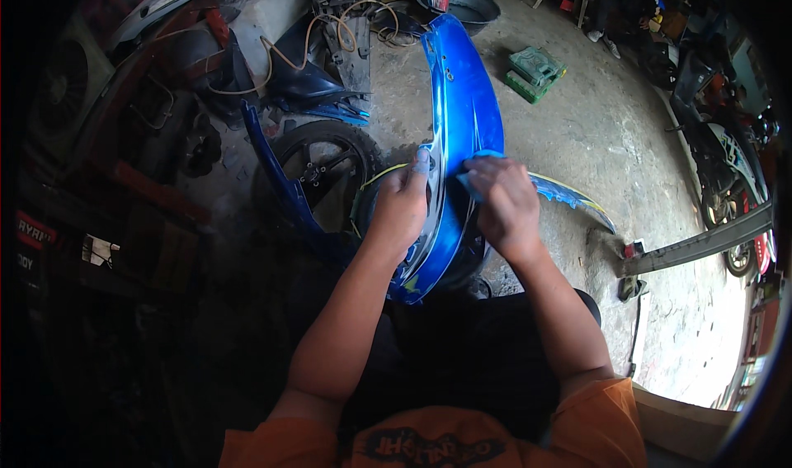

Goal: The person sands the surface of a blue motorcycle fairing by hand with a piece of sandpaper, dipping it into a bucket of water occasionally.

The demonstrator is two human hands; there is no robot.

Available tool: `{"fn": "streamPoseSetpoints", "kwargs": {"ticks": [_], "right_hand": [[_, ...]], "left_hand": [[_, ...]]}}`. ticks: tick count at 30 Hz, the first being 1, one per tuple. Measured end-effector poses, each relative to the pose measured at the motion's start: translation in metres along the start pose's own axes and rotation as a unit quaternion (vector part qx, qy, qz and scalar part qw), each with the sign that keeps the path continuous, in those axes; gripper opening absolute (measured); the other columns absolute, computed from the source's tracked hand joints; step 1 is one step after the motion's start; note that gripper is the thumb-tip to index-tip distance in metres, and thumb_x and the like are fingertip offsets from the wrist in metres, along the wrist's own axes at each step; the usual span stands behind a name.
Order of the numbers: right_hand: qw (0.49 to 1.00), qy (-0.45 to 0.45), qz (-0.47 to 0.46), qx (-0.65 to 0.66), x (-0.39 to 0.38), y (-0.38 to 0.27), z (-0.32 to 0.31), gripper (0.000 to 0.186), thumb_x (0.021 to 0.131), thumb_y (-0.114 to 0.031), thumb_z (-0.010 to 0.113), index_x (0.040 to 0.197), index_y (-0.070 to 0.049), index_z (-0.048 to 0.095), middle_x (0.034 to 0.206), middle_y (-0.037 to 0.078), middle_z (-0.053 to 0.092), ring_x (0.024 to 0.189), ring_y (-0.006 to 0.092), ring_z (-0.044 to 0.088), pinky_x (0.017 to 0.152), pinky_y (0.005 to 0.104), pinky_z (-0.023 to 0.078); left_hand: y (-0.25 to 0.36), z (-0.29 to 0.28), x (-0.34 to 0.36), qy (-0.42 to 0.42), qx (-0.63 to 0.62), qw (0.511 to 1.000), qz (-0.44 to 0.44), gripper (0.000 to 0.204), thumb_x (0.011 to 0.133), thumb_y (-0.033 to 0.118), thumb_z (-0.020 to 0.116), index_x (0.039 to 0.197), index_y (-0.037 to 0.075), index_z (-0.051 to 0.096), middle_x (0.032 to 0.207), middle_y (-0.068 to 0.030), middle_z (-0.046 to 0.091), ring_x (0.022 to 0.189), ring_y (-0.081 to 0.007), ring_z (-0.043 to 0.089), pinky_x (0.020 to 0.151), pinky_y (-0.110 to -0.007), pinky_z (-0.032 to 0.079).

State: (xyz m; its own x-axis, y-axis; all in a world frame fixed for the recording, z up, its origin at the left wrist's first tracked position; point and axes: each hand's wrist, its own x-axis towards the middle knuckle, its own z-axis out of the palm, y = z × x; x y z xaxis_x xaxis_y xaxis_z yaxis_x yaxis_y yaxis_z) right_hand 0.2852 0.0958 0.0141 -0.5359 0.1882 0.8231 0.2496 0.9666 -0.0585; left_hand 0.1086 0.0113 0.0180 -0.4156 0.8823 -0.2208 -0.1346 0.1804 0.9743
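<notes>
A long, glossy blue body panel (462, 88) with silver trim stands lengthwise in front of me. My left hand (403, 204) grips its left edge, thumb pointing up along the trim. My right hand (503, 196) presses a light blue cloth (487, 154) against the panel's middle right, fingers bent over it and slightly blurred. A curved blue panel piece (569, 196) with yellow edging shows beyond my right hand. At the left a dark blue strip (280, 179) lies beside a black wheel (346, 154).
A green case (532, 72), a dark basin (464, 2) and loose black parts (322, 96) lie on the concrete floor (577, 121). A hose (272, 55) loops at upper left. Motorcycles (726, 163) stand at the right, with a grey beam (701, 241) reaching in.
</notes>
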Motion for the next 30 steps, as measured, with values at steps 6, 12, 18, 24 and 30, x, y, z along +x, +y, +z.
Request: {"fn": "streamPoseSetpoints", "kwargs": {"ticks": [6,12,18,24,30], "right_hand": [[0.996,-0.064,-0.058,0.031,-0.006,-0.026,-0.003,0.027,0.08,0.003,0.071,0.106,0.0,0.069,0.12,0.017,0.077,0.117,0.0384,0.074,0.097,0.0492,0.058],[0.998,-0.034,-0.043,0.028,-0.001,-0.017,-0.004,0.035,0.076,-0.004,0.073,0.11,0.001,0.07,0.121,0.018,0.075,0.114,0.0365,0.073,0.097,0.0481,0.058],[1.0,-0.006,0.017,0.019,0.006,0.0,-0.005,0.032,0.076,0.009,0.069,0.107,0.001,0.07,0.117,0.019,0.078,0.113,0.0391,0.076,0.099,0.0485,0.06],[0.995,-0.034,-0.03,0.091,0.003,-0.009,-0.009,0.034,0.076,0.012,0.068,0.109,0.002,0.067,0.111,0.02,0.078,0.105,0.0378,0.078,0.092,0.0468,0.062],[0.989,-0.064,-0.061,0.115,0.005,-0.031,-0.009,0.032,0.077,0.014,0.065,0.107,0.003,0.068,0.11,0.019,0.077,0.106,0.0395,0.077,0.093,0.0478,0.062]], "left_hand": [[-0.004,0.005,0.0,0.028,-0.001,0.999,0.034,0.064,0.114,0.057,0.051,0.091,0.0,0.068,0.078,-0.003,0.057,0.078,-0.012,0.049,0.076,-0.034,0.046],[-0.001,0.006,-0.001,0.021,0.018,1.0,0.014,0.064,0.114,0.057,0.052,0.094,-0.001,0.069,0.081,-0.0048,0.06,0.081,-0.0139,0.052,0.079,-0.035,0.047],[-0.002,-0.003,0.003,0.001,0.031,0.999,-0.008,0.064,0.115,0.055,0.051,0.1,-0.004,0.071,0.085,-0.006,0.063,0.083,-0.0155,0.054,0.083,-0.035,0.048],[0.006,0.003,-0.004,0.014,0.007,1.0,0.005,0.065,0.115,0.055,0.05,0.103,-0.004,0.072,0.081,-0.0033,0.059,0.08,-0.0137,0.05,0.082,-0.034,0.048],[-0.002,0.007,0.0,0.03,0.01,0.999,0.018,0.064,0.115,0.056,0.05,0.097,-0.002,0.07,0.078,-0.0024,0.056,0.078,-0.0127,0.05,0.078,-0.035,0.047]]}}
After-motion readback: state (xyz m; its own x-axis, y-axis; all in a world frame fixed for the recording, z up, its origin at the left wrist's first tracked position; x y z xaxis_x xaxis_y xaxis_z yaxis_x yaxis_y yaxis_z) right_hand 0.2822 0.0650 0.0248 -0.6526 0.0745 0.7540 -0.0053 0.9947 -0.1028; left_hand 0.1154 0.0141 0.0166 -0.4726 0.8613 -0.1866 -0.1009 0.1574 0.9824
